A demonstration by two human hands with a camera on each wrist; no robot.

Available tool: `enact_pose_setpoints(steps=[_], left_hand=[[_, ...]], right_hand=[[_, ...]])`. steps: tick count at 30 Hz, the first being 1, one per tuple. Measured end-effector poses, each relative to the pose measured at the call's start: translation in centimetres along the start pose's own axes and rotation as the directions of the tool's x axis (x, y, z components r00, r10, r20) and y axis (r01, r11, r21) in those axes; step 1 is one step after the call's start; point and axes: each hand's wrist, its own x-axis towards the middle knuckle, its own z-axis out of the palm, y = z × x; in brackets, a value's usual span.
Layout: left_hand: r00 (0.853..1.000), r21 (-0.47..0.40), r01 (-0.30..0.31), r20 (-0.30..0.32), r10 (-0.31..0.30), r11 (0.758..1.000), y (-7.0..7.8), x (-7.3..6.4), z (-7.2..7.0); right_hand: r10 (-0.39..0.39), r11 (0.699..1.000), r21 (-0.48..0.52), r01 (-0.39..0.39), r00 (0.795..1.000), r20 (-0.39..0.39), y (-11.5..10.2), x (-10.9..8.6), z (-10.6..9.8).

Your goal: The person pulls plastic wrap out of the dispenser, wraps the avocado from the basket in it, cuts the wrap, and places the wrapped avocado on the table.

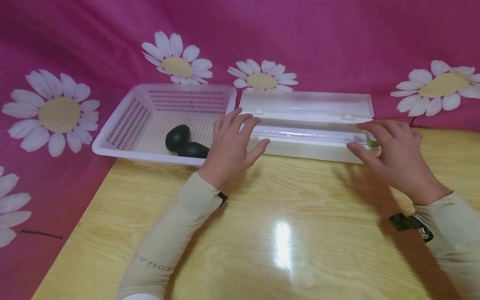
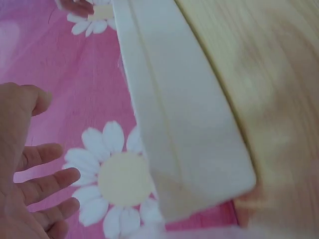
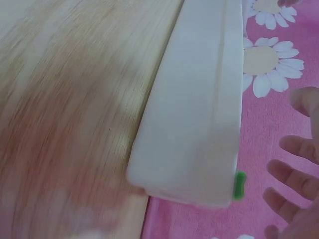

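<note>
A long white box (image 1: 311,152) lies at the back of the table, its hinged lid (image 1: 307,102) raised. Inside it runs a shiny roll of clear film (image 1: 296,133), and a small green piece (image 1: 373,143) shows at the right end. My left hand (image 1: 234,143) hovers by the box's left end with fingers spread. At the right end is my right hand (image 1: 393,156), thumb and fingers apart. Both wrist views show the fingers (image 2: 50,184) of the left and the fingers (image 3: 294,174) of the right holding nothing. Whether the right fingertips touch the box, I cannot tell.
A white slotted basket (image 1: 112,143) stands left of the box. Two dark, smooth, egg-shaped things (image 1: 178,138) lie in it, one partly behind my left hand. A pink cloth (image 1: 318,41) with white daisies hangs behind the wooden table (image 1: 240,250).
</note>
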Motion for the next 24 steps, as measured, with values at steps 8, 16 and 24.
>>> enact_pose_setpoints(steps=[8,16,24], left_hand=[[0.993,0.015,-0.1,-0.067,0.101,0.995,1.3,0.4,2.2],[0.997,-0.044,-0.074,-0.037,0.072,0.996,1.5,1.0,3.9],[1.0,-0.042,0.01,-0.008,-0.01,0.999,0.8,1.3,5.1]], right_hand=[[-0.004,1.0,0.006,0.004,1.0,-0.014,-0.7,0.8,1.3],[-0.011,1.0,-0.014,0.011,1.0,-0.001,-1.1,1.4,2.5],[0.008,0.999,-0.042,-0.006,0.999,0.034,-1.3,1.8,2.9]])
